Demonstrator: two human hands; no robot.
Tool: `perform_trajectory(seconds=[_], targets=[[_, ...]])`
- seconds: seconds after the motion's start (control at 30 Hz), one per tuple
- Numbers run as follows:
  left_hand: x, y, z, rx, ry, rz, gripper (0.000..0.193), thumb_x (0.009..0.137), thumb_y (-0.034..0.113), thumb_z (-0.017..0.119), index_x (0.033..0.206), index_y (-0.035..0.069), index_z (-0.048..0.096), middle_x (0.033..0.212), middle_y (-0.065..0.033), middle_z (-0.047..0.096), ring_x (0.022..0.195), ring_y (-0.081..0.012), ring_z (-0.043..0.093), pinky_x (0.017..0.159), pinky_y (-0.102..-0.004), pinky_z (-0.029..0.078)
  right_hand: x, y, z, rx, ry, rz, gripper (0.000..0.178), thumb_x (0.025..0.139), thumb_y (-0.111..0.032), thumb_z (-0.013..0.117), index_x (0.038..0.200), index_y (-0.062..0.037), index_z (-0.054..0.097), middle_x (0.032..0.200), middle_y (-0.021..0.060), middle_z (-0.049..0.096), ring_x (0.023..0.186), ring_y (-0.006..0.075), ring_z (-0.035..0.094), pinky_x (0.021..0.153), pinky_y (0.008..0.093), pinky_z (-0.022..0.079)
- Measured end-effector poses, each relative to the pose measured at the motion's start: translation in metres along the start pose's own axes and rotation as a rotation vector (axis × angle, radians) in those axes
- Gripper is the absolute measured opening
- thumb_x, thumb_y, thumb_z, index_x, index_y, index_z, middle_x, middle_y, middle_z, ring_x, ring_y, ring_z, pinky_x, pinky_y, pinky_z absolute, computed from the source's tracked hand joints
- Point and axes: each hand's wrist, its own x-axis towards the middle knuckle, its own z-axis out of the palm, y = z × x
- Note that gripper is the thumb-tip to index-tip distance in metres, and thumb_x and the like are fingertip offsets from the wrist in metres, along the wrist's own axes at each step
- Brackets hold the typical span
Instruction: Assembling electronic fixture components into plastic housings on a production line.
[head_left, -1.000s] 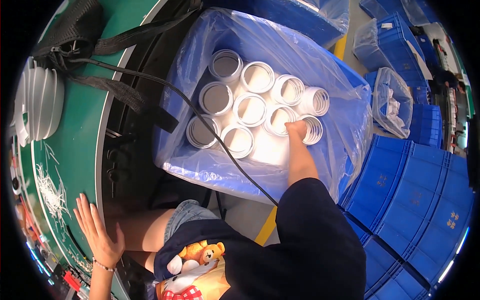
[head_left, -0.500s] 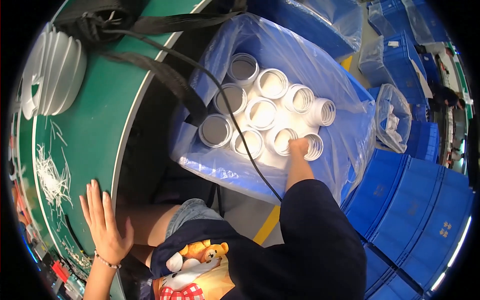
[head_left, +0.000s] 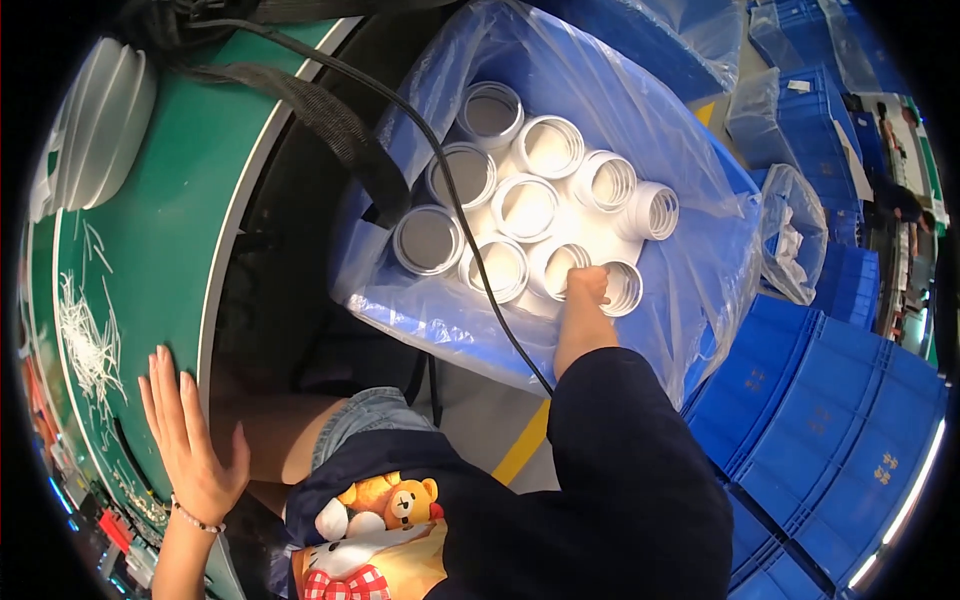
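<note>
My left hand (head_left: 186,440) lies on the green table near its edge, fingers stretched out and holding nothing. A beaded bracelet circles that wrist. My right hand (head_left: 588,290) reaches into a blue bin (head_left: 695,145) lined with clear plastic. Its fingers are closed at the rims of two neighbouring white plastic jars, the nearest-right jar (head_left: 625,288) and the jar left of it (head_left: 553,268). They grip a jar wall there, though the fingertips are partly hidden. Several more white, open-topped jars with threaded necks, such as the middle jar (head_left: 525,208), stand together in the bin; one jar (head_left: 655,212) tilts at the right.
A stack of white bowl-like parts (head_left: 105,130) sits at the table's far left. Thin white plastic strips (head_left: 88,345) lie in front of it. A black strap (head_left: 340,130) and a black cable (head_left: 447,180) hang across the bin. Blue crates (head_left: 830,400) are stacked at the right.
The view has shifted slightly. My right hand stays among the same jars, its fingers a little more curled; my left hand remains flat on the table.
</note>
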Motion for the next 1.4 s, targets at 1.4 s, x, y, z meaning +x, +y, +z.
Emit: perform_trajectory(seconds=[1.4], targets=[[-0.001,-0.019,-0.048,-0.341,0.771,0.188,0.087,0.064,0.022,0.069,0.131,-0.001,0.018,0.135,-0.027,0.017,0.126,-0.0425,0.017,0.098,-0.056,0.012,-0.365,-0.076,-0.317,1.998,-2.053,-0.829,0.029,0.075,-0.013,0.06,0.101,-0.0023,0.053,0.093,0.007,0.06,0.092,0.0186,0.055,0.09,0.0396,0.039]])
